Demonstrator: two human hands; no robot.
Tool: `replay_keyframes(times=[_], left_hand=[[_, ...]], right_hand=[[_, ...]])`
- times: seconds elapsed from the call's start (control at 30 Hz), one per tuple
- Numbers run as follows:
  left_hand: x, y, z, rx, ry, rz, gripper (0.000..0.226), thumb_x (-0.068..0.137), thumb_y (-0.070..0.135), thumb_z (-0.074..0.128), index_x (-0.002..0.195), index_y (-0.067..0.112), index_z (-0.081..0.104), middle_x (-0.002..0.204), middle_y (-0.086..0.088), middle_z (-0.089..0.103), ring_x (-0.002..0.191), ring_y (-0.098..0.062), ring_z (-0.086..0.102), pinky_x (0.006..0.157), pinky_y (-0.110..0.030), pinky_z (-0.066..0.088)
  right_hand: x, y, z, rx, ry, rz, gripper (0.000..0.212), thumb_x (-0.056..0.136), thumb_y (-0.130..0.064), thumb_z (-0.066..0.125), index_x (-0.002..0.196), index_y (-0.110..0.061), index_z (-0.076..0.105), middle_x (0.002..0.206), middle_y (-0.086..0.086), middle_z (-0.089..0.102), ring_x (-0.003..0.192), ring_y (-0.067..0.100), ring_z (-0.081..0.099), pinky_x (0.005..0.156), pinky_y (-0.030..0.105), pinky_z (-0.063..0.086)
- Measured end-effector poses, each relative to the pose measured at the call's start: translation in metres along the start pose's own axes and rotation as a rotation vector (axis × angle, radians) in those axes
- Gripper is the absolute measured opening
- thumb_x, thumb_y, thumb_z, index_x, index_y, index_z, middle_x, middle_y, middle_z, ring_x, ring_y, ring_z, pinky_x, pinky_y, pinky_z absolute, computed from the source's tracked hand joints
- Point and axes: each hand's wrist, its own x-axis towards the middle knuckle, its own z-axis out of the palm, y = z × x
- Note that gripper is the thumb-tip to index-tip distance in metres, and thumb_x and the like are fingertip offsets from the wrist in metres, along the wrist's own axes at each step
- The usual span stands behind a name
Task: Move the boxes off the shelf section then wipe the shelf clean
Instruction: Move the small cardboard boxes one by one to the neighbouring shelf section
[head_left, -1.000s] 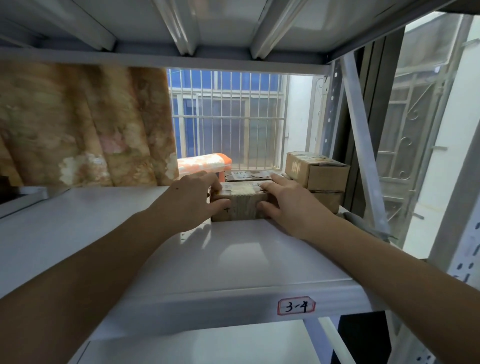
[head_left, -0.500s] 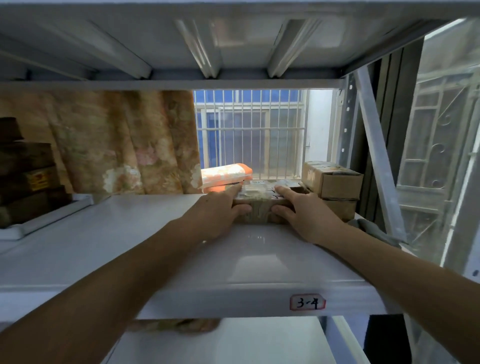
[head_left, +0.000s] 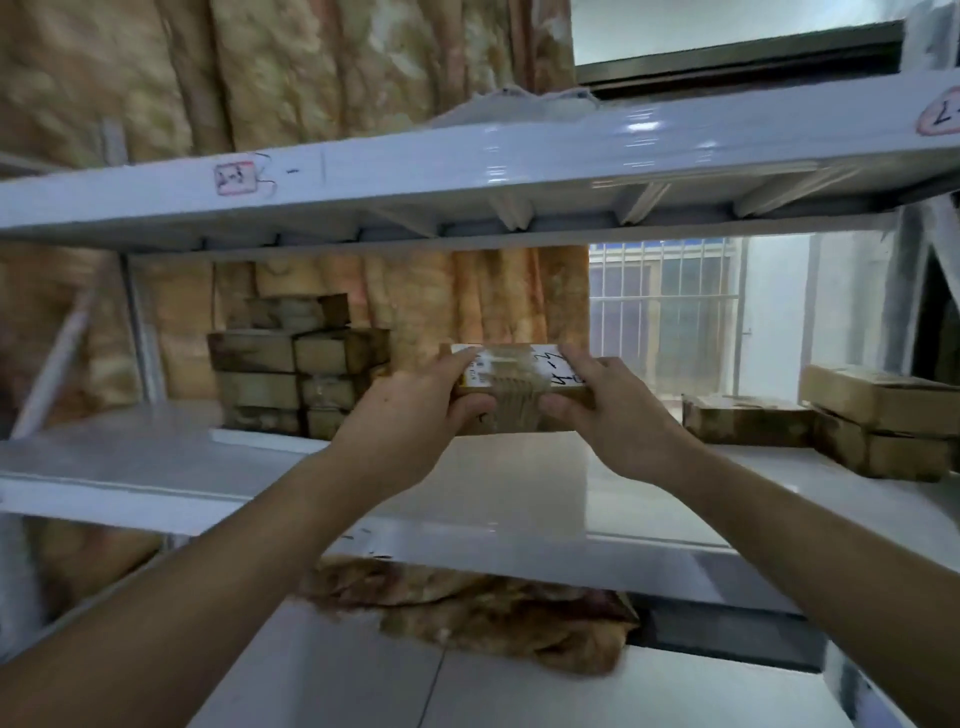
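Observation:
Both hands hold one flat taped cardboard box (head_left: 519, 387) in the air above the white shelf (head_left: 519, 483). My left hand (head_left: 410, 415) grips its left end, thumb on the front face. My right hand (head_left: 608, 410) grips its right end. The box has a white label with handwriting on top. Three more cardboard boxes (head_left: 878, 421) sit on the right part of the same shelf, two of them stacked at the far right.
A stack of several brown boxes (head_left: 296, 369) stands on the shelf section to the left, against a patterned curtain (head_left: 498, 301). An upper shelf (head_left: 467, 166) runs overhead. A barred window (head_left: 665, 312) is behind. Curtain cloth (head_left: 483, 618) lies on the lower shelf.
The box that my hands gripped at the back of the shelf is now lifted off it and carried leftward. The view has pulled back and turned left, showing the left stack.

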Motion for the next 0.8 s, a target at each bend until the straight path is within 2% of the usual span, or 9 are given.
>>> replay_keyframes(times=[0.1,0.17,0.27,0.33,0.47,0.53,0.6,0.7,0.8], left_hand=[[-0.032,-0.053,-0.04,0.01,0.027,-0.028,0.062,0.096,0.055,0.04,0.152,0.031,0.028,0.102,0.001,0.063,0.083,-0.022,0.057,0.061,-0.036,0.038],[-0.052,-0.086,-0.06,0.011,0.04,-0.051,0.063,0.096,0.055,0.039,0.153,0.032,0.024,0.104,0.003,0.061,0.087,-0.021,0.057,0.066,-0.037,0.044],[-0.075,-0.134,-0.079,-0.032,0.052,-0.067,0.065,0.095,0.061,0.033,0.153,0.036,0.019,0.132,0.0,0.057,0.105,-0.025,0.061,0.082,-0.044,0.051],[-0.082,-0.163,-0.086,-0.093,0.065,-0.088,0.068,0.092,0.065,0.03,0.153,0.038,0.018,0.137,-0.001,0.056,0.111,-0.023,0.06,0.087,-0.045,0.052],[-0.08,-0.208,-0.087,-0.162,0.115,-0.12,0.062,0.096,0.057,0.037,0.152,0.036,0.023,0.124,0.001,0.062,0.118,-0.028,0.055,0.086,-0.042,0.05],[-0.075,-0.227,-0.083,-0.174,0.13,-0.135,0.061,0.097,0.056,0.04,0.152,0.035,0.024,0.119,0.003,0.064,0.113,-0.026,0.057,0.08,-0.038,0.048],[-0.067,-0.247,-0.08,-0.17,0.138,-0.152,0.063,0.095,0.058,0.042,0.152,0.037,0.024,0.127,0.004,0.062,0.108,-0.022,0.059,0.08,-0.034,0.045],[-0.05,-0.279,-0.081,-0.122,0.147,-0.142,0.065,0.094,0.059,0.046,0.151,0.037,0.025,0.136,0.003,0.058,0.114,-0.02,0.057,0.083,-0.032,0.045],[-0.031,-0.309,-0.083,-0.118,0.129,-0.123,0.063,0.096,0.055,0.046,0.152,0.035,0.027,0.138,0.003,0.055,0.121,-0.017,0.053,0.089,-0.029,0.042]], right_hand=[[0.012,-0.059,0.046,0.039,0.052,-0.089,0.073,0.09,-0.058,0.053,0.152,-0.028,0.03,0.14,0.003,0.046,0.13,0.024,0.043,0.106,0.039,0.038],[0.017,-0.093,0.073,0.052,0.07,-0.144,0.072,0.093,-0.05,0.056,0.154,-0.025,0.028,0.146,0.003,0.041,0.135,0.023,0.037,0.108,0.03,0.031],[0.024,-0.133,0.107,0.044,0.03,-0.182,0.074,0.095,-0.041,0.058,0.156,-0.024,0.021,0.152,0.003,0.032,0.138,0.02,0.031,0.104,0.026,0.027],[0.033,-0.152,0.125,0.028,0.011,-0.207,0.073,0.096,-0.041,0.056,0.157,-0.026,0.018,0.15,0.003,0.033,0.135,0.02,0.034,0.1,0.024,0.027],[0.063,-0.179,0.148,-0.04,-0.002,-0.233,0.071,0.097,-0.045,0.05,0.157,-0.028,0.015,0.148,0.004,0.033,0.134,0.022,0.035,0.097,0.023,0.027],[0.079,-0.186,0.156,-0.1,0.0,-0.25,0.071,0.098,-0.049,0.047,0.157,-0.031,0.012,0.15,0.004,0.03,0.135,0.024,0.035,0.099,0.026,0.03],[0.095,-0.19,0.164,-0.19,0.016,-0.279,0.072,0.096,-0.055,0.042,0.156,-0.032,0.01,0.151,0.006,0.029,0.134,0.026,0.037,0.1,0.03,0.034],[0.122,-0.197,0.178,-0.309,0.066,-0.322,0.072,0.094,-0.061,0.035,0.155,-0.031,0.011,0.147,0.008,0.035,0.128,0.028,0.042,0.098,0.037,0.042],[0.149,-0.204,0.192,-0.353,0.11,-0.326,0.069,0.096,-0.062,0.032,0.155,-0.032,0.014,0.142,0.008,0.038,0.124,0.027,0.044,0.092,0.037,0.043]])
